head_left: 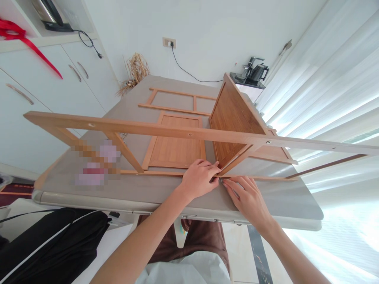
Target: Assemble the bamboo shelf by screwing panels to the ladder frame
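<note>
A ladder-like wooden frame (154, 128) stands on its long edge across the table, with a wooden panel (237, 114) upright against its inner side. My left hand (200, 178) is closed round the lower rail where that panel meets it, thumb and fingers at the joint. Just to the right, my right hand (247, 192) pinches a small metal piece (220, 180) against the outer face of the same rail; its exact kind is too small to make out. A metal bolt head (269, 142) shows in the upper rail above.
Behind the frame, a flat wooden panel (177, 142) and another slim wooden frame (174, 105) lie on the grey table (177, 199). Another panel (272, 152) is at the right. A black bag (53, 240) sits at lower left. Kettles (258, 73) stand beyond the table.
</note>
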Available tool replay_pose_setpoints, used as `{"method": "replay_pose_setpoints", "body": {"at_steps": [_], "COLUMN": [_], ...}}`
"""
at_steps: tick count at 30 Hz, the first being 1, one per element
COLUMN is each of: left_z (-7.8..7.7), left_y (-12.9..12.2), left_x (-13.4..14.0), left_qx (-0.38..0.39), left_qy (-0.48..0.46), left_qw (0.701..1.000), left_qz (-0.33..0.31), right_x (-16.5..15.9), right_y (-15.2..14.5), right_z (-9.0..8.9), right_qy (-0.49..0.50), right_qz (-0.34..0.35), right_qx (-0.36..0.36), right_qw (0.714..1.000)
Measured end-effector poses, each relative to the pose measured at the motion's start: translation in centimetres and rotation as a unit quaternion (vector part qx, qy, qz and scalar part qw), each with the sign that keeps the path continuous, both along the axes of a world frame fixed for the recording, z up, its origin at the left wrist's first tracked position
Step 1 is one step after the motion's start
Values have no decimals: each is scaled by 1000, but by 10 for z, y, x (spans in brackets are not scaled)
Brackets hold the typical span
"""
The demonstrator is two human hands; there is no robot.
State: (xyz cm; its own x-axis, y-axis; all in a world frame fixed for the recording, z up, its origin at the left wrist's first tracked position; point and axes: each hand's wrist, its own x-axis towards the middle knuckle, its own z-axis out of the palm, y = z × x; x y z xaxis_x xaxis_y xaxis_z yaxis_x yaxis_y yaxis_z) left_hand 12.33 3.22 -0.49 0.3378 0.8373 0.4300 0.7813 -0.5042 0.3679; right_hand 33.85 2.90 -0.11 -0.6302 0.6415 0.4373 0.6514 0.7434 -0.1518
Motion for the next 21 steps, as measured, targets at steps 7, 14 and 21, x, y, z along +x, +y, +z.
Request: {"method": "replay_pose_setpoints", "body": {"at_steps": [7,14,21], "left_z": [0,1,1], "left_y": [0,0,2], "left_x": [1,2,4], "left_qx": [1,1,-1], "left_qy": [1,5,1], "left_qw": [1000,1000,1000], "left_qz": [-1,-2,2], "right_x": [1,0,4], "right_y": [0,2,9], "right_z": [-3,1,1], "right_qy": [40,31,-1], "right_qz": [0,11,33], "right_qx": [-38,-44,-61], "right_qw": [998,998,998]}}
